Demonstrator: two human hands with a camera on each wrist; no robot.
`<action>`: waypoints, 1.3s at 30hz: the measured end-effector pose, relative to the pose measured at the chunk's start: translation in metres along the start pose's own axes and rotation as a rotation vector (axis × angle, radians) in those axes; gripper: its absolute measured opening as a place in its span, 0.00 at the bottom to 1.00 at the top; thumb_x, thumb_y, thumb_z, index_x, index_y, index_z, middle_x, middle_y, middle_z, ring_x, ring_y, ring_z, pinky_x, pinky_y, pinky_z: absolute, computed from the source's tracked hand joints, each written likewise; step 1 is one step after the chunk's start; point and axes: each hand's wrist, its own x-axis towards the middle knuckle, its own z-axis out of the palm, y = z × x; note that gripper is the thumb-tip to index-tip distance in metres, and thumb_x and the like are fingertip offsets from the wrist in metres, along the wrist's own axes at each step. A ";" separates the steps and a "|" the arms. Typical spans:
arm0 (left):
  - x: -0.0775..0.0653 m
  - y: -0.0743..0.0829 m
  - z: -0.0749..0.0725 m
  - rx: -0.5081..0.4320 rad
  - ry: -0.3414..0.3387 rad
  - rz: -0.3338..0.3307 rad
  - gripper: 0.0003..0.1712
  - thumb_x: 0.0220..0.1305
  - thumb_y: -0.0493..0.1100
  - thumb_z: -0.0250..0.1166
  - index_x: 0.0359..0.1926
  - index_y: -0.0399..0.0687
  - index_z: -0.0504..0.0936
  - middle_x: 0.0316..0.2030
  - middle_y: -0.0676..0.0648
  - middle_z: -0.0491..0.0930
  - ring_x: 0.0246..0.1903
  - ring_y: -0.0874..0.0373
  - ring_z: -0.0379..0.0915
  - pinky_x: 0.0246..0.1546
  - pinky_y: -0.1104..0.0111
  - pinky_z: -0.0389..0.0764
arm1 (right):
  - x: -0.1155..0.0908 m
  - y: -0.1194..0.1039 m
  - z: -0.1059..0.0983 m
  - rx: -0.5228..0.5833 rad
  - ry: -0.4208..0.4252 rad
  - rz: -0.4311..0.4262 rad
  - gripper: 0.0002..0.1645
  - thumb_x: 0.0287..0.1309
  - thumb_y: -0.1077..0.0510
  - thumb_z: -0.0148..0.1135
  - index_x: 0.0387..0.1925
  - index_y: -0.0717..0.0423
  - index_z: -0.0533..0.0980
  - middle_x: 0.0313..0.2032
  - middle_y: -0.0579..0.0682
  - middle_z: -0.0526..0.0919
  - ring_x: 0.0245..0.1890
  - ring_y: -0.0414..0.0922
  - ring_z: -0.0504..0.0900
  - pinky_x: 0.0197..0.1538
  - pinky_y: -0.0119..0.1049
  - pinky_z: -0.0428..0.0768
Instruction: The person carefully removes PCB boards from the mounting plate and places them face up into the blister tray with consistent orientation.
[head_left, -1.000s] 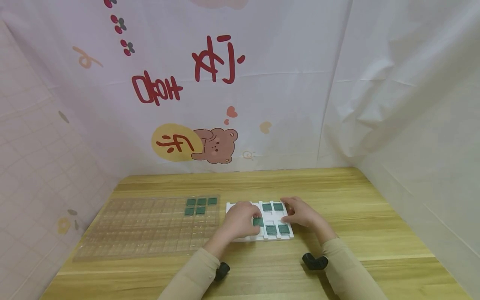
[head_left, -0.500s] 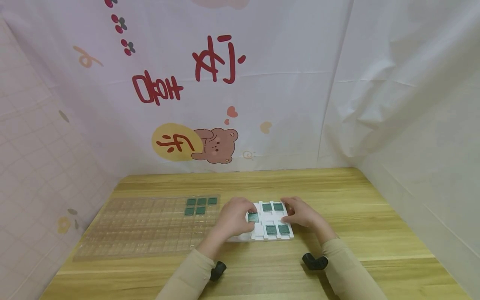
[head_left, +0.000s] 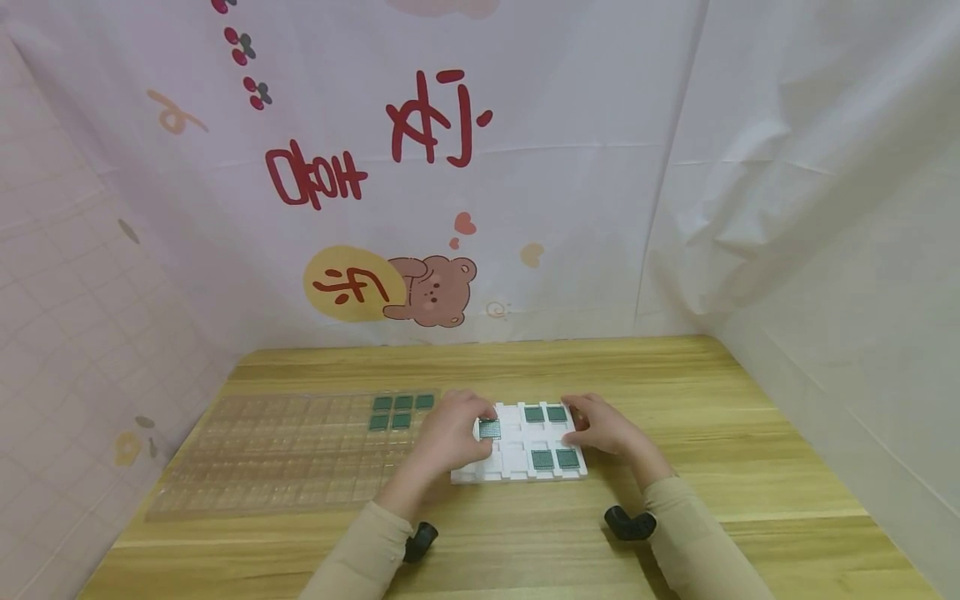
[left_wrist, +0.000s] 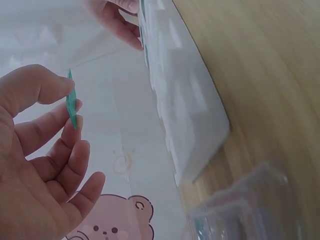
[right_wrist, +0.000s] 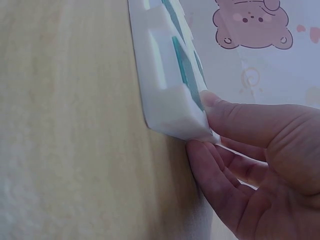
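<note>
My left hand pinches a small square green chip over the left part of a white slotted tray. The left wrist view shows this chip edge-on between thumb and fingertips, apart from the tray. At the tray's right end, my right hand grips the edge with its thumb on top and fingers beside and below, as seen in the right wrist view. Two green chips sit in the far row of the tray's right part, and two more chips in the near row.
To the left lies a large clear plastic tray with many pockets. Several green chips fill pockets at its far right corner. Both trays rest on a wooden table, with a printed white cloth hanging behind.
My left hand has moved left and slightly away along the white tray, carrying the chip with it. The right hand keeps its hold on the tray's end.
</note>
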 end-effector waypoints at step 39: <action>-0.003 -0.071 -0.040 0.051 -0.012 -0.128 0.17 0.48 0.36 0.73 0.43 0.44 0.87 0.38 0.50 0.83 0.43 0.51 0.74 0.50 0.55 0.74 | -0.002 0.000 0.003 -0.016 0.012 0.001 0.43 0.54 0.60 0.73 0.67 0.69 0.65 0.59 0.67 0.69 0.40 0.48 0.75 0.48 0.45 0.75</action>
